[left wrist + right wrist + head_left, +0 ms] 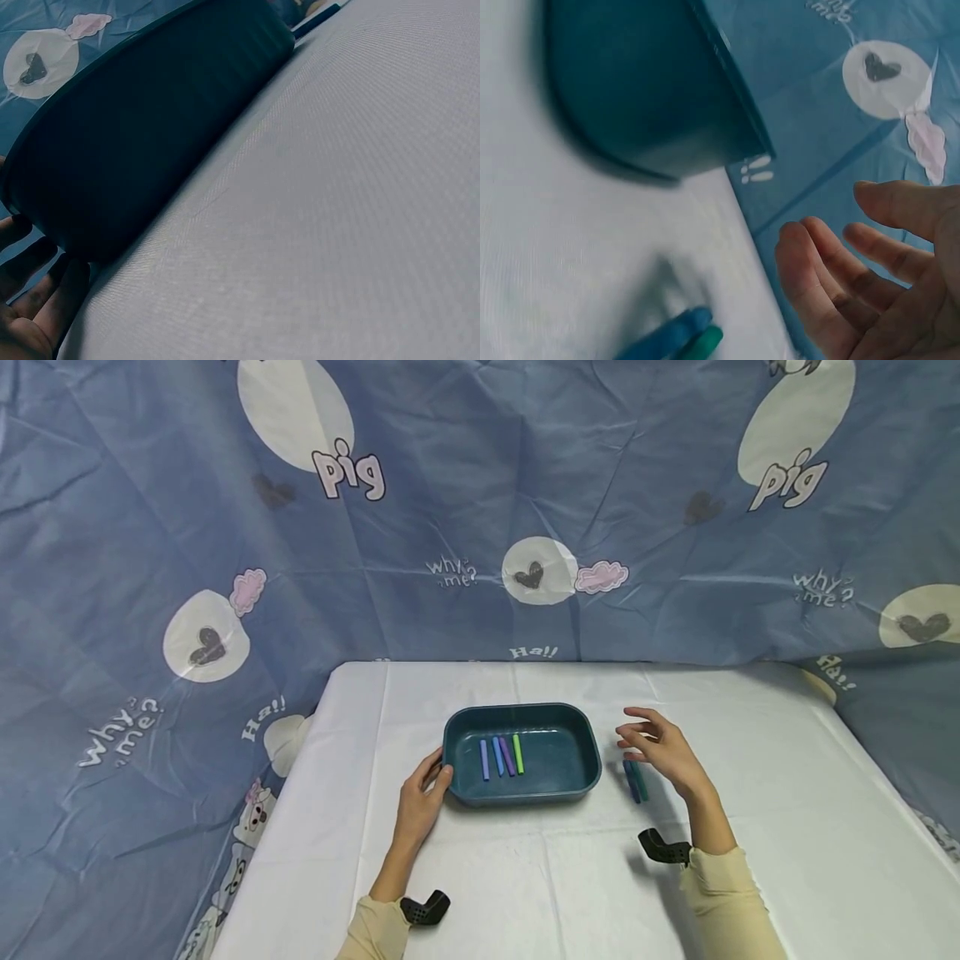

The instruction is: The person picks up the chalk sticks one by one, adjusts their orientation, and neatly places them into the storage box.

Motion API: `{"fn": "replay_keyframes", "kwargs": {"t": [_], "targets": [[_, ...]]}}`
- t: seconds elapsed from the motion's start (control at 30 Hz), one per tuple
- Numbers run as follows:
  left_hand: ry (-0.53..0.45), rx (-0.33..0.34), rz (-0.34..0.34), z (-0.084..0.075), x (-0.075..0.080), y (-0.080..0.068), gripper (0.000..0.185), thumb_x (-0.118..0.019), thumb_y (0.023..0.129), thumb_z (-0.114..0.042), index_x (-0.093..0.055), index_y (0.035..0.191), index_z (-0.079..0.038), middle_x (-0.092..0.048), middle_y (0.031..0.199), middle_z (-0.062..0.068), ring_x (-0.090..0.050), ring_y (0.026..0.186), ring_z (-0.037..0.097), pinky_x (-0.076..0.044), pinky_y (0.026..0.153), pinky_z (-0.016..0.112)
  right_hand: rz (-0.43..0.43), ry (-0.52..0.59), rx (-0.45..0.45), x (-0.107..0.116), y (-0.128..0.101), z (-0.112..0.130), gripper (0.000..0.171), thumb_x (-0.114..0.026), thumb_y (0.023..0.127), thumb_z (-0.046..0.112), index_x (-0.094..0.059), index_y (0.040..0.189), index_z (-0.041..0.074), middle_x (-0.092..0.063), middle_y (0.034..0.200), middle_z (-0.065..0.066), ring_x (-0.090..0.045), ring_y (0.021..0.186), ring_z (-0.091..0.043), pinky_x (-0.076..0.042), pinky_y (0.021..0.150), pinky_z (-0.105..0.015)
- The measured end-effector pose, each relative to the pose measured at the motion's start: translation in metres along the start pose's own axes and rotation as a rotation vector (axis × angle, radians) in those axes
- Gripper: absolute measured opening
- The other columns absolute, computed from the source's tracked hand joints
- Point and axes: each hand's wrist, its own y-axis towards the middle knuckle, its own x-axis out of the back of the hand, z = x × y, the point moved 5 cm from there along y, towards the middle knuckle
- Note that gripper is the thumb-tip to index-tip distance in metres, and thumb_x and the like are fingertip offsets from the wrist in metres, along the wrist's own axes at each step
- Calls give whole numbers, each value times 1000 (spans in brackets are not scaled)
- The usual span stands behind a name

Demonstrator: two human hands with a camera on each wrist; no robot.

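Note:
A dark teal tray [577, 745] sits mid-table with several chalk sticks [501, 756] in it, blue, purple and green. My left hand [423, 792] rests against the tray's left end, fingers on its wall [142, 150]. My right hand [660, 750] hovers with relaxed, spread fingers [832, 285] just right of the tray and holds nothing. Below it two sticks, a blue one and a teal one [636, 780], lie side by side on the cloth, and their ends [682, 341] show in the right wrist view.
A white cloth [750, 827] covers the table. A blue printed sheet [480, 510] hangs behind and on both sides. The table's edges fall away at left and right.

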Motion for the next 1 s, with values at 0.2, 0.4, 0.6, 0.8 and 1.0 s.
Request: {"fn": "replay_keyframes", "kwargs": {"t": [0.2, 0.4, 0.6, 0.8, 1.0], "targets": [[5, -1, -5, -1, 1, -1, 44, -58, 95, -22, -51, 135, -5, -55, 134, 18, -56, 122, 30, -50, 97, 42, -7, -14, -26, 8, -5, -11, 56, -57, 95, 28, -36, 142, 6, -51, 128, -29, -65, 105, -30, -57, 85, -39], [6, -4, -2, -1, 0, -2, 44, -57, 95, -22, -51, 135, -5, -55, 135, 18, -56, 122, 29, -50, 97, 42, -18, -41, -36, 14, -9, -19, 52, -53, 98, 22, -35, 141, 1, -50, 126, -33, -66, 101, -31, -58, 83, -40], [1, -2, 2, -1, 0, -1, 45, -58, 95, -23, -51, 135, -5, -55, 134, 18, -56, 122, 29, -48, 100, 43, -22, -85, -51, 18, -12, -27, 51, -53, 98, 18, -34, 140, -3, -53, 121, -33, -68, 95, -26, -59, 79, -35], [7, -31, 4, -2, 0, 1, 45, -58, 95, -22, -50, 135, -4, -55, 134, 17, -57, 121, 29, -44, 104, 42, 12, -142, -88, 21, -14, -38, 53, -56, 96, 22, -36, 140, -2, -55, 116, -28, -66, 89, -17, -58, 73, -27], [-9, -19, 10, 0, 0, 1, 45, -59, 95, -24, -50, 135, -6, -55, 135, 15, -56, 122, 28, -45, 103, 41, 76, -207, -118, 20, -12, -47, 57, -59, 94, 28, -39, 140, -1, -56, 108, -22, -62, 81, -16, -56, 69, -27]]}}
